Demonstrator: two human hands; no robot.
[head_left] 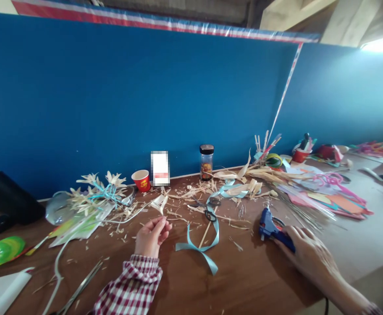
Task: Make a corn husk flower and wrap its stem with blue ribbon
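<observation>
Toward the front edge of the brown worktop (240, 282), the right hand's (312, 251) fingers enclose the handle of the blue plastic glue gun (268, 225): likely rigid, light; hold there only. Farther toward the back edge, the left hand's (150, 238) fingers pinch the pale, folded husk strip (160, 204): probably feather-light, fragile; grip its base.

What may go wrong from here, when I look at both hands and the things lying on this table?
If hot, the glue gun in the right hand might scorch the dry husks lying near its tip.
The thin pale piece pinched by the left hand looks delicate; a hard squeeze might crease it.
The blue ribbon lies loose between the hands, so a sleeve could drag it.
</observation>
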